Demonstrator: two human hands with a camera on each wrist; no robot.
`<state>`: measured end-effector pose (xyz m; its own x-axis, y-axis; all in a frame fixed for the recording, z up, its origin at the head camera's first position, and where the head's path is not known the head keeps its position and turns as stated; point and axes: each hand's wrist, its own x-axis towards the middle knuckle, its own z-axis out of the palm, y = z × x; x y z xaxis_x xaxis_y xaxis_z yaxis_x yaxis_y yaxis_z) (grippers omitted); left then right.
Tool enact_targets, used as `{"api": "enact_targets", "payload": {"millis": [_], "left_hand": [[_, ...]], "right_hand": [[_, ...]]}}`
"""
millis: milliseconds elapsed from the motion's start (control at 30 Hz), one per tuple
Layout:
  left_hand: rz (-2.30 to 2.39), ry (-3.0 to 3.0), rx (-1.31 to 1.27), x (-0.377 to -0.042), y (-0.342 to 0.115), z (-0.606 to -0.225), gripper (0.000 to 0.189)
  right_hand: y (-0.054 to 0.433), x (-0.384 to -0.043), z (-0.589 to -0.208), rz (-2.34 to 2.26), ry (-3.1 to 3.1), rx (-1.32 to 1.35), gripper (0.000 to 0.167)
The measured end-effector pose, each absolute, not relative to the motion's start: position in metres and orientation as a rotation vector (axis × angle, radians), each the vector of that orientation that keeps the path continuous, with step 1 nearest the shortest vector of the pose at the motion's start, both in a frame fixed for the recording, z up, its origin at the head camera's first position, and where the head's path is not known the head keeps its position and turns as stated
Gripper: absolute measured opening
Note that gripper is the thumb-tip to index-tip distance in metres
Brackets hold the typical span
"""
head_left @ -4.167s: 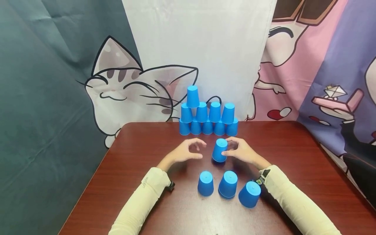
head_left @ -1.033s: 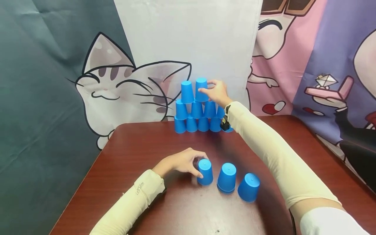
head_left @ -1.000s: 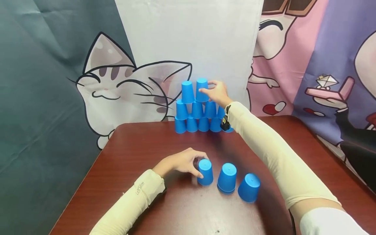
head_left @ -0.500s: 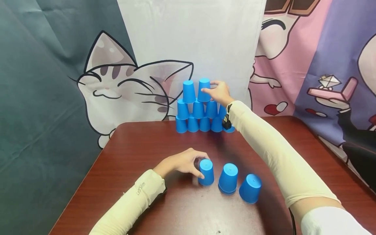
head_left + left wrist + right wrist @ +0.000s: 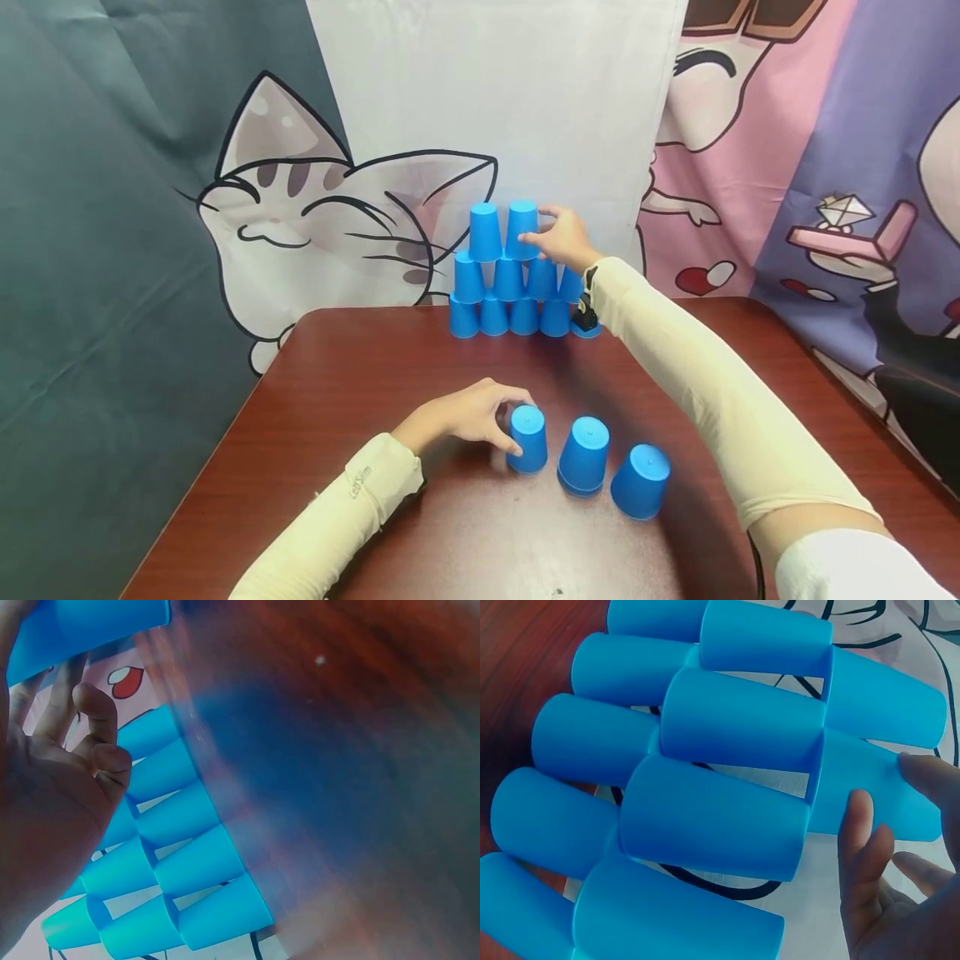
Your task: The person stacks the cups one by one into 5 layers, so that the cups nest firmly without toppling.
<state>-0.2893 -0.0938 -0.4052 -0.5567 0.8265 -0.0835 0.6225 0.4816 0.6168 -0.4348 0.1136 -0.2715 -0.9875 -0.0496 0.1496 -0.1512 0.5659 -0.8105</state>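
A stack of upside-down blue cups [image 5: 508, 281] rises at the table's far edge, in two rows of several cups with two on top. My right hand [image 5: 564, 237] pinches the right top cup [image 5: 521, 225], thumb on its near side; this cup stands on the second row beside the left top cup [image 5: 484, 229]. In the right wrist view, fingertips overlap the pinched cup [image 5: 877, 787]. Nearer, my left hand [image 5: 468, 414] curls thumb and fingers round the leftmost front cup [image 5: 529, 446], upside down on the table. The left wrist view shows this cup [image 5: 90, 630] at the top.
Right of the left hand stand a middle cup [image 5: 583, 458], with a double rim at its base, and a right cup [image 5: 641, 483], both upside down. The brown table [image 5: 360, 367] ends at a printed cloth backdrop [image 5: 570, 100]. My right forearm [image 5: 690, 375] passes above the table's right side.
Since the oldest frame, my right hand has carried a cup from mid-table to the stack's top row; my left hand has taken hold of the leftmost front cup. Lately my right thumb shifted slightly lower.
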Motion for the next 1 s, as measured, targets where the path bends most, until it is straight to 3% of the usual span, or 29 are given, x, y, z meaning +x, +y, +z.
{"api": "enact_targets", "payload": {"millis": [267, 600, 867, 1000], "left_hand": [[0.765, 2.378, 1.198, -0.286, -0.094, -0.406, 0.05], [0.792, 2.395, 1.163, -0.282, -0.094, -0.412, 0.054], [0.783, 2.4, 1.166, -0.284, -0.093, -0.408, 0.055], [0.796, 2.404, 1.162, -0.283, -0.094, -0.407, 0.054]], "right_hand": [[0.13, -0.414, -0.273, 1.455, -2.702, 0.275, 0.073], [0.156, -0.35, -0.287, 1.262, -2.834, 0.5, 0.061], [0.178, -0.302, -0.3, 1.287, -2.846, 0.644, 0.065], [0.19, -0.289, -0.305, 1.315, -2.835, 0.78, 0.054]]}}
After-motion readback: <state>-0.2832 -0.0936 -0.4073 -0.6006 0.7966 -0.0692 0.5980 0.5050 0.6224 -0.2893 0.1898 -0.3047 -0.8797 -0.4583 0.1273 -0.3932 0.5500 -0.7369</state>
